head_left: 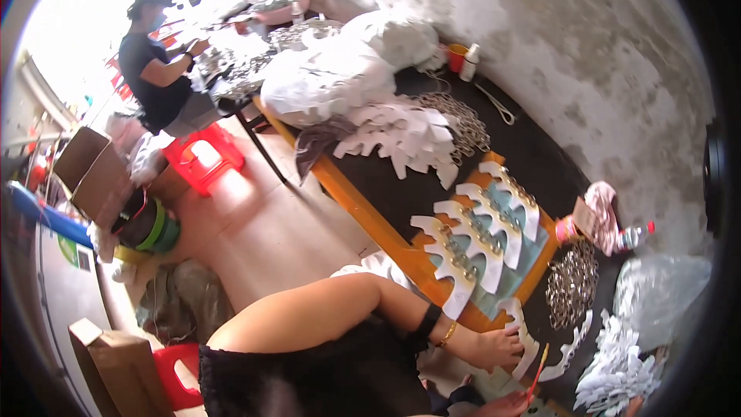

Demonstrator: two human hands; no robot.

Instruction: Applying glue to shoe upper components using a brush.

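Observation:
My left hand, with a gold bracelet and a black band at the wrist, has its fingers curled onto a white scalloped cut-out piece at the board's near edge. At the lower edge, my right hand grips a thin orange-red stick, tilted upward; its tip's kind is too small to tell. Beyond my left hand, several similar white pieces with shiny round metal parts lie in rows on a blue-green sheet over an orange board. Another white curved strip rests to the right.
A heap of metal chain links and a pile of white pieces lie at right, near a clear plastic bag and a bottle. Farther back are white sacks. A co-worker works at the far table.

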